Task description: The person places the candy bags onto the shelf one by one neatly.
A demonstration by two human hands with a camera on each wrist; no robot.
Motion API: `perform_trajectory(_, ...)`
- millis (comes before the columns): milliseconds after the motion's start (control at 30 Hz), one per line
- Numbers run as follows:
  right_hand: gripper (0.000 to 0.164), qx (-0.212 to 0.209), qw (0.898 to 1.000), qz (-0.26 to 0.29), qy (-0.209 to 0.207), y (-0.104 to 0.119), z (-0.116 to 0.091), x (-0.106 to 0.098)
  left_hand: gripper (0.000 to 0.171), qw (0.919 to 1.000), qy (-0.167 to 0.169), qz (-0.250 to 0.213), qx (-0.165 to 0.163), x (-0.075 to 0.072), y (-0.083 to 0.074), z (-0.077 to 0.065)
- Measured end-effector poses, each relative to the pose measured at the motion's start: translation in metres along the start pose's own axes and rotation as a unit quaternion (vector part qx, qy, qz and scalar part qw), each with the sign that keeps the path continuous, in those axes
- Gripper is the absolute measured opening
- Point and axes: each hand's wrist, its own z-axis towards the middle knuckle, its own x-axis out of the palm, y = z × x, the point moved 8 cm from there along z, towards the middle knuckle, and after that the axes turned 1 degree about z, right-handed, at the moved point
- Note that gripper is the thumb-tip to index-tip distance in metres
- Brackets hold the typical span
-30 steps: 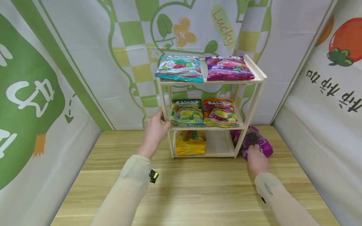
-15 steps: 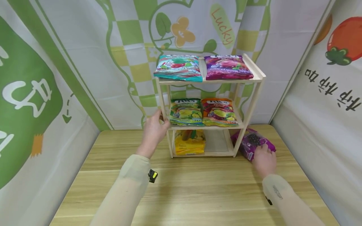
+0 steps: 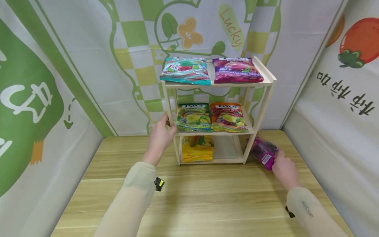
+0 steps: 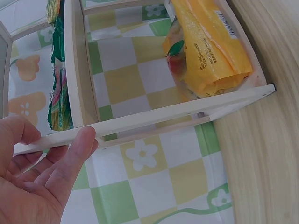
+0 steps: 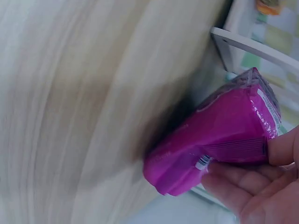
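My left hand (image 3: 160, 140) grips the left front post of a small wooden shelf (image 3: 213, 134), thumb and fingers around it at the middle tier; the left wrist view shows the thumb pressed on the post. To the right of the shelf, my right hand (image 3: 285, 169) pinches the right end of a purple candy bag (image 3: 263, 153). In the right wrist view the thumb and fingers hold the purple bag (image 5: 224, 130) at its end, tilted over the table. A yellow candy bag (image 3: 197, 149) occupies the left of the bottom tier.
A green bag (image 3: 193, 117) and an orange-red bag (image 3: 228, 117) fill the middle tier. On top lie a teal bag (image 3: 186, 70) and a magenta bag (image 3: 238, 70). Printed curtains (image 3: 133, 39) enclose the wooden table (image 3: 204, 197) at the back and sides.
My right hand has moved right and toward me, taking hold of the purple bag's end; the bag has turned and shows its barcode label. My left hand stays on the post.
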Motion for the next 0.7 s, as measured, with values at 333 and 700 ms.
perform_trajectory(333,0.029,0.037,0.995,0.091,0.03,-0.015,-0.001,-0.022,0.024,0.9999,0.006,-0.003,-0.012,0.001,0.001,0.001)
perform_trajectory(700,0.028,0.102,0.89,0.421,0.143,-0.035,-0.012,-0.019,0.023,0.9999,0.005,-0.004,-0.014,0.001,0.001,0.0)
